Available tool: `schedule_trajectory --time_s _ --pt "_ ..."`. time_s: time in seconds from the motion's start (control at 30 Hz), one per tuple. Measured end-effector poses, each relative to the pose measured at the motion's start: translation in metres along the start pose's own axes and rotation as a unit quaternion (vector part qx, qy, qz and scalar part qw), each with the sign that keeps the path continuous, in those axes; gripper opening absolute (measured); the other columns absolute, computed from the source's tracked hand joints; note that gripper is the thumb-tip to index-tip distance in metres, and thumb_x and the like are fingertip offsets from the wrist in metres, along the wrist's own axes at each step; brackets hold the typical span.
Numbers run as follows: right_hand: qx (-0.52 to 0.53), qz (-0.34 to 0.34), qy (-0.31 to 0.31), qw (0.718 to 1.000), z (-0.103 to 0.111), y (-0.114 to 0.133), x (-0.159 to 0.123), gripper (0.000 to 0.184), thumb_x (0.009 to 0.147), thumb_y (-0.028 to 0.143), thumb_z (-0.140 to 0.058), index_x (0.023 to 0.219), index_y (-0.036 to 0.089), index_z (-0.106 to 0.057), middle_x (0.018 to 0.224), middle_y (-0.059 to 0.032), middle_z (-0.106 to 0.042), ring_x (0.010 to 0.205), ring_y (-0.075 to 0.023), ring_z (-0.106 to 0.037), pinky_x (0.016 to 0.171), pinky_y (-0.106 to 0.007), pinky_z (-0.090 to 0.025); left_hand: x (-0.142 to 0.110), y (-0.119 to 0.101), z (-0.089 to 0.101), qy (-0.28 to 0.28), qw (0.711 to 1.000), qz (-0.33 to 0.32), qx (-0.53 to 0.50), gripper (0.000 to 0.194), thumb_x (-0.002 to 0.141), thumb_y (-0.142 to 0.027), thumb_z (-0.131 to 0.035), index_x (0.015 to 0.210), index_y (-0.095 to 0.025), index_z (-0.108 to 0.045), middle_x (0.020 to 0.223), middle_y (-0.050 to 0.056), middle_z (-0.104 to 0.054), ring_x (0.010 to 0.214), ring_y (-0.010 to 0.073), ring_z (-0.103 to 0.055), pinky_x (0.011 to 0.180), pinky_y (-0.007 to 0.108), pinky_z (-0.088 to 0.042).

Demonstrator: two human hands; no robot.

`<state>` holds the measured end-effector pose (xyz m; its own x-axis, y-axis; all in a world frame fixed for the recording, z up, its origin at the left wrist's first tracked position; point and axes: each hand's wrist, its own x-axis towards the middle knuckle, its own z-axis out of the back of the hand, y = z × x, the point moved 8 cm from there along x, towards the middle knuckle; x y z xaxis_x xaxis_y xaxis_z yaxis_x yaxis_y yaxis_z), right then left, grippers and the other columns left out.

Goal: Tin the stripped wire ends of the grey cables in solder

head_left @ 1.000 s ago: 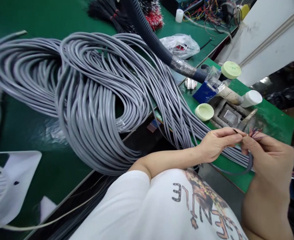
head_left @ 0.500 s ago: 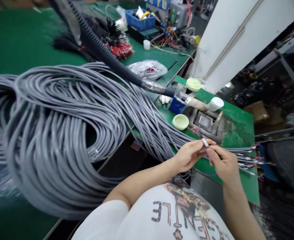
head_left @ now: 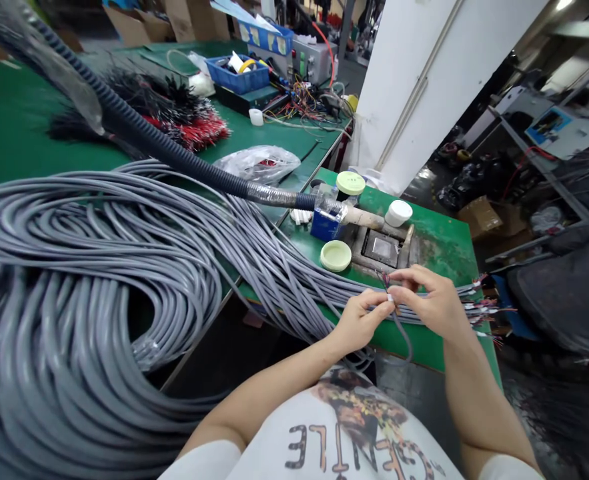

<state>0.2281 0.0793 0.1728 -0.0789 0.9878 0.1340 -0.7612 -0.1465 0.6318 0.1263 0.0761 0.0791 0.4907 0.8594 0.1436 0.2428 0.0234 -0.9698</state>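
Observation:
Both hands meet at the end of one grey cable (head_left: 405, 340), which curves down below them. My left hand (head_left: 359, 321) pinches it beside a white band with thumb and fingertips. My right hand (head_left: 431, 300) closes its thumb and index finger near the same spot, at the base of thin coloured wires (head_left: 385, 279) that point up and away. The fingers hide part of the band. Just beyond lies a soiled metal tray with a square pot (head_left: 381, 248) of shiny silver surface. Under and behind my hands run several more grey cables (head_left: 294, 267), their stripped ends (head_left: 484, 307) at the right.
Large coils of grey cable (head_left: 74, 320) cover the left bench. A ribbed black hose (head_left: 174, 153) crosses above them to a blue box (head_left: 325, 225). Around the pot stand a pale green lid (head_left: 335, 256), a green-capped jar (head_left: 350, 184) and a white tub (head_left: 398, 213).
The view has shifted, so the bench appears further left and lower. The cable end has turned, its tail now hanging in a curve below my hands. My right hand's fingers have moved up toward the wires.

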Motion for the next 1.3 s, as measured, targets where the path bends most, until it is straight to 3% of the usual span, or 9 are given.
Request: schedule_trajectory --time_s 0.13,0.23,0.43,0.57,0.77,0.83,0.97,1.13,1.3 --pt "0.032 -0.025 0.067 0.997 -0.008 -0.007 0.009 0.018 0.077 0.034 -0.069 0.087 0.020 -0.070 0.072 -0.0002 -0.063 0.059 -0.0131 -0.054 0.056 -0.025 -0.043 -0.003 -0.001 -0.005 0.026 0.999 -0.014 0.039 0.032 0.091 -0.039 -0.051 0.081 -0.017 -0.072 0.079 0.004 -0.067 0.080 0.0171 -0.054 0.082 0.030 -0.042" --pt "0.034 -0.029 0.064 0.997 -0.010 -0.005 0.008 0.016 0.077 0.034 -0.068 0.082 0.019 -0.069 0.073 -0.0011 -0.065 0.059 -0.0134 -0.055 0.056 -0.025 -0.043 -0.004 0.001 -0.003 0.012 0.999 -0.017 0.047 0.030 0.090 -0.038 -0.053 0.080 -0.017 -0.072 0.077 0.004 -0.066 0.082 0.0179 -0.054 0.082 0.030 -0.041" --pt "-0.005 0.018 -0.019 1.000 -0.010 0.009 -0.001 0.023 0.087 0.031 -0.054 0.070 0.020 -0.067 0.068 -0.0017 -0.061 0.063 -0.0140 -0.056 0.061 -0.027 -0.041 -0.004 0.001 0.001 -0.026 0.994 -0.026 0.098 0.024 0.088 -0.036 -0.058 0.081 -0.019 -0.073 0.072 0.003 -0.064 0.074 0.0171 -0.050 0.073 0.029 -0.040" --pt "0.093 -0.010 -0.079 0.993 -0.014 -0.003 0.002 0.028 0.084 0.026 -0.052 0.059 0.019 -0.063 0.062 -0.0013 -0.059 0.060 -0.0139 -0.053 0.060 -0.028 -0.041 -0.006 -0.007 -0.001 -0.022 0.991 -0.058 0.115 0.025 0.089 -0.036 -0.056 0.085 -0.018 -0.073 0.072 0.003 -0.066 0.073 0.0167 -0.049 0.076 0.031 -0.040" --pt "0.328 -0.023 -0.246 0.912 0.024 -0.030 0.008 0.020 0.075 0.024 -0.055 0.061 0.018 -0.068 0.048 0.0027 -0.042 0.046 -0.0099 -0.035 0.047 -0.025 -0.031 -0.012 0.000 -0.002 0.009 0.996 -0.015 0.083 0.029 0.091 -0.037 -0.052 0.087 -0.018 -0.073 0.085 0.005 -0.071 0.082 0.0185 -0.055 0.082 0.031 -0.043" --pt "0.292 -0.015 -0.187 0.938 0.028 -0.026 0.009 0.019 0.077 0.025 -0.058 0.065 0.019 -0.072 0.049 0.0023 -0.045 0.048 -0.0101 -0.039 0.049 -0.025 -0.033 -0.014 0.003 0.001 0.013 0.998 -0.004 0.055 0.031 0.093 -0.036 -0.049 0.088 -0.017 -0.073 0.091 0.006 -0.072 0.087 0.0187 -0.056 0.085 0.031 -0.043" --pt "0.152 -0.051 0.030 0.987 0.000 -0.019 0.001 0.016 0.076 0.031 -0.068 0.082 0.019 -0.076 0.055 0.0017 -0.058 0.050 -0.0106 -0.048 0.050 -0.024 -0.036 -0.013 0.003 0.008 0.026 0.999 -0.014 0.017 0.030 0.093 -0.036 -0.049 0.093 -0.016 -0.072 0.096 0.007 -0.070 0.093 0.0191 -0.056 0.090 0.031 -0.042" --pt "0.117 -0.065 0.106 0.985 -0.024 -0.009 -0.003 0.027 0.078 0.034 -0.068 0.100 0.018 -0.072 0.050 0.0044 -0.055 0.047 -0.0097 -0.050 0.047 -0.022 -0.038 -0.011 0.005 0.009 0.040 0.998 -0.037 0.016 0.029 0.093 -0.034 -0.050 0.092 -0.015 -0.071 0.088 0.006 -0.064 0.088 0.0176 -0.055 0.087 0.030 -0.042" --pt "0.135 -0.066 0.130 0.980 -0.036 -0.003 0.003 0.019 0.080 0.032 -0.066 0.090 0.018 -0.074 0.048 0.0031 -0.059 0.044 -0.0113 -0.055 0.046 -0.022 -0.041 -0.013 0.002 0.005 0.050 0.997 -0.054 0.019 0.027 0.093 -0.032 -0.051 0.089 -0.015 -0.071 0.091 0.007 -0.065 0.095 0.0196 -0.056 0.093 0.032 -0.041"
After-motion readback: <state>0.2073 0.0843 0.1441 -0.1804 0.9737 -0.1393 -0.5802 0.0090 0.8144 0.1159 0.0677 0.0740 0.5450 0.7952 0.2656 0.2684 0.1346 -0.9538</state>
